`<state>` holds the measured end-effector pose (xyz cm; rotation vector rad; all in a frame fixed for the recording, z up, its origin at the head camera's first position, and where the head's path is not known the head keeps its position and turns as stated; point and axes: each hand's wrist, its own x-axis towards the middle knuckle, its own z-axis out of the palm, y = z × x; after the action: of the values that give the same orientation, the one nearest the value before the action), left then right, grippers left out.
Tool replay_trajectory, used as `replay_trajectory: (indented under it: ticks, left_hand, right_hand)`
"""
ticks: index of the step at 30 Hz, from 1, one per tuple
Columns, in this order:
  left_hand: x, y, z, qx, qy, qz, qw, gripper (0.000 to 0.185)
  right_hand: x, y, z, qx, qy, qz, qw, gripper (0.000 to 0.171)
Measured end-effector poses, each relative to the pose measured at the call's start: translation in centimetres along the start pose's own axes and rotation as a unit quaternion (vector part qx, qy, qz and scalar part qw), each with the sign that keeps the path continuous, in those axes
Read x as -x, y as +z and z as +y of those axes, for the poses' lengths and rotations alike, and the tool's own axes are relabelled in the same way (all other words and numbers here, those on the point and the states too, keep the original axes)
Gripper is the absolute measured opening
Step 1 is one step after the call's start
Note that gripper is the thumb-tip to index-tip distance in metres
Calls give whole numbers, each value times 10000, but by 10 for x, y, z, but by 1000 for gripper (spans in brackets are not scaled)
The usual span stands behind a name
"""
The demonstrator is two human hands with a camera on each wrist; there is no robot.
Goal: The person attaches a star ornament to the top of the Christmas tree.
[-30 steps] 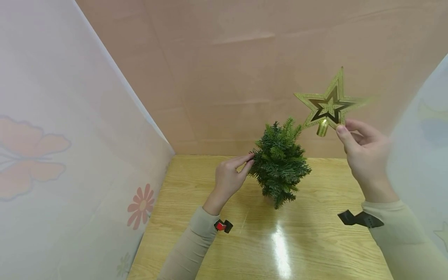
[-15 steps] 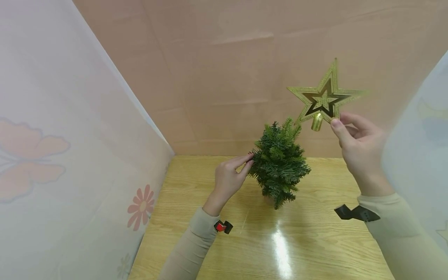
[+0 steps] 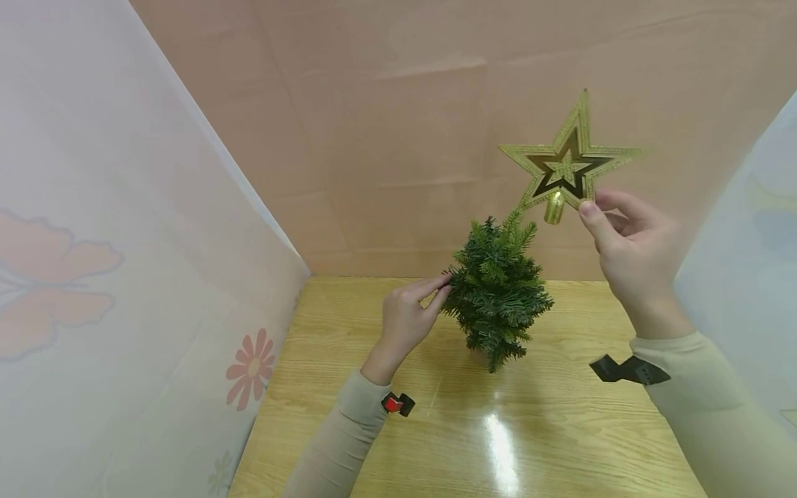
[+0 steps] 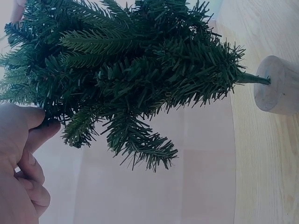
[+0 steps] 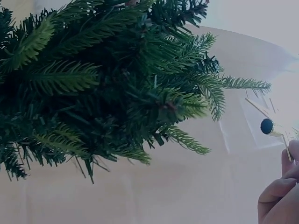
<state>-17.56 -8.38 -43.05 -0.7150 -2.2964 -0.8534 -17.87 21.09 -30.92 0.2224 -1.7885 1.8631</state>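
Nearest me, my left hand pinches a side branch of the small green tree, which stands upright on the wooden table. Beyond it, my right hand pinches the gold star by a lower point, holding it up just right of the treetop.

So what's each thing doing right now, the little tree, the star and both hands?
Little tree: upright on the table, no topper.
Gold star: in the air, above and right of the treetop.
Left hand: pinching a side branch.
Right hand: pinching the star's lower edge.
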Motion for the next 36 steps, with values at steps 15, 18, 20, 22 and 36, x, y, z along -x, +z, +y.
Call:
replay_trajectory:
  ticks: [15, 18, 20, 22, 36]
  left_hand:
    - [-1, 0, 0, -72, 119, 67, 9999, 26]
    - [-1, 1, 0, -44, 98, 54, 9999, 26]
    - [-1, 1, 0, -43, 89, 54, 9999, 26]
    - [0, 1, -1, -47, 85, 66, 9999, 26]
    - [0, 2, 0, -54, 54, 83, 9999, 25]
  right_hand:
    - [-8, 16, -10, 58, -120, -149, 9998, 25]
    - [-8, 20, -12, -47, -130, -155, 9998, 25]
    - [-9, 22, -13, -175, -160, -146, 9996, 25]
    - [-9, 25, -15, -186, -176, -145, 9996, 24]
    - [-8, 38, -17, -624, -315, -50, 9975, 22]
